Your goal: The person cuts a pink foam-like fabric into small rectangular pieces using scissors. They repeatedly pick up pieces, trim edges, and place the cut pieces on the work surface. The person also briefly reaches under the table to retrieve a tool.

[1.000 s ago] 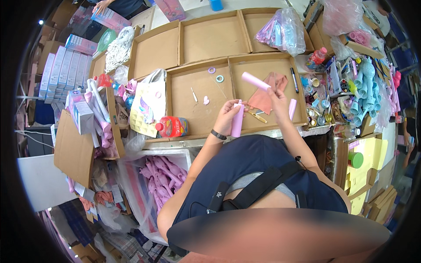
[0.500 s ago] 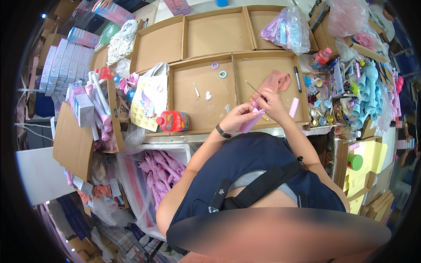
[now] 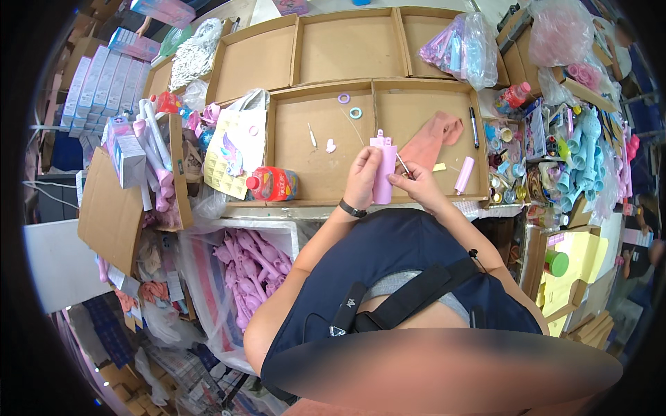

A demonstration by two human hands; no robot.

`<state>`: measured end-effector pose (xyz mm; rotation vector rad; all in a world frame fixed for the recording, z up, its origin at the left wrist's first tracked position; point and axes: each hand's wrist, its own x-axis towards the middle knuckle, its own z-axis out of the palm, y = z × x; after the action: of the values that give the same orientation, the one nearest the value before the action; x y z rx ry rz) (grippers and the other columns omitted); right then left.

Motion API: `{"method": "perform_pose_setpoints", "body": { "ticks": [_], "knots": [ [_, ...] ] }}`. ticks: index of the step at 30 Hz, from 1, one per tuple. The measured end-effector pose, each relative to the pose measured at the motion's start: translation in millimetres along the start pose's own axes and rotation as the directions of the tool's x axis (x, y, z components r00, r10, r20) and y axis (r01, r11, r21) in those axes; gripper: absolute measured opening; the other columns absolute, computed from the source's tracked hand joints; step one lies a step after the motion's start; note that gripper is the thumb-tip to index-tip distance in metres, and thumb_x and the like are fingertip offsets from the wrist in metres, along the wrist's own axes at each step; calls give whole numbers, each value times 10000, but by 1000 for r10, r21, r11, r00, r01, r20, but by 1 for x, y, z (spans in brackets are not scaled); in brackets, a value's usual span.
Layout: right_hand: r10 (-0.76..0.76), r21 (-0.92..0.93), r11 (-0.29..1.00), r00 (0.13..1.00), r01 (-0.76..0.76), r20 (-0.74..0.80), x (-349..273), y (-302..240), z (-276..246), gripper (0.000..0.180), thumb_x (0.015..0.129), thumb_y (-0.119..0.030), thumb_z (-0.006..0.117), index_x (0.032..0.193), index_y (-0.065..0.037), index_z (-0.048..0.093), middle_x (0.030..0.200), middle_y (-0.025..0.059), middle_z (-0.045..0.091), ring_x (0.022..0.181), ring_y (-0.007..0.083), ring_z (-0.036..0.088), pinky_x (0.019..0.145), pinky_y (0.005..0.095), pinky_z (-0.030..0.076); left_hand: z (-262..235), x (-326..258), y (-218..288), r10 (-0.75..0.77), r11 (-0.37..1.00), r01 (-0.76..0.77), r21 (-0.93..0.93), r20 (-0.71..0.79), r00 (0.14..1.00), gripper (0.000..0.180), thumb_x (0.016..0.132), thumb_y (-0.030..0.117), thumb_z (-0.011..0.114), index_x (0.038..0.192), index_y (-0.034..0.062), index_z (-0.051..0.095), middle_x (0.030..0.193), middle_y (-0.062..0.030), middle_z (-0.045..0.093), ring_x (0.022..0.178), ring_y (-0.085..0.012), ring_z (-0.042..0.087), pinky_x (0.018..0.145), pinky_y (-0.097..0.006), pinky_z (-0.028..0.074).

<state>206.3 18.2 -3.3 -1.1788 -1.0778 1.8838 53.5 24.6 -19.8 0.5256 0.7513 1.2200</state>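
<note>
My left hand [image 3: 362, 179] grips the side of a light-purple plastic casing [image 3: 383, 170], held upright over the front of a cardboard tray [image 3: 319, 197]. At the casing's top is a small clip-like part. My right hand [image 3: 418, 187] has fingers on the casing's right side and holds a thin metal tool [image 3: 402, 165]; its far end is hidden, so its exact kind is unclear. To the right lie another purple casing piece [image 3: 465, 175], a small yellow piece [image 3: 439, 166] and a salmon-pink cloth [image 3: 431, 141].
Also in the tray are a purple ring [image 3: 343, 99], a blue ring [image 3: 356, 113], a small white tool [image 3: 312, 135] and a black marker [image 3: 474, 127]. A red bottle [image 3: 274, 184] lies at its left. A bin of purple parts [image 3: 250, 270] stands lower left.
The purple casing has been raised and turned upright. My left hand moved to its left side. The thin tool, earlier pointing up and away, now sits lower, beside the casing.
</note>
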Motion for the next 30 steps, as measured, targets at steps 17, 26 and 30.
{"method": "perform_pose_setpoints", "body": {
  "ticks": [17, 26, 30],
  "knots": [
    [-340, 111, 930, 935, 350, -95, -2, -41, -48, 384, 818, -97, 621, 1178, -17, 513, 951, 29, 604, 823, 70, 565, 699, 203, 458, 17, -22, 27, 156, 567, -394, 724, 375, 914, 297, 909, 100, 476, 1184, 3, 420, 884, -80, 557, 814, -138, 566, 713, -265, 453],
    [-36, -116, 991, 970, 65, 239, 10, -65, -52, 503, 828, -146, 622, 1288, -53, 440, 1039, 31, 590, 853, 53, 540, 662, 179, 429, 25, -28, 23, -259, 811, 6, 584, 350, 900, 236, 940, 165, 422, 1107, -2, 429, 941, -107, 579, 768, -145, 575, 689, -277, 472],
    [-40, -49, 997, 941, 60, 335, 11, -67, -47, 474, 839, -174, 619, 1270, -51, 464, 1058, 49, 592, 929, 93, 550, 753, 221, 452, 27, -32, 23, -209, 895, 23, 445, 374, 904, 279, 943, 209, 419, 1126, -2, 410, 969, -115, 562, 752, -145, 564, 687, -279, 469]
  ]
}}
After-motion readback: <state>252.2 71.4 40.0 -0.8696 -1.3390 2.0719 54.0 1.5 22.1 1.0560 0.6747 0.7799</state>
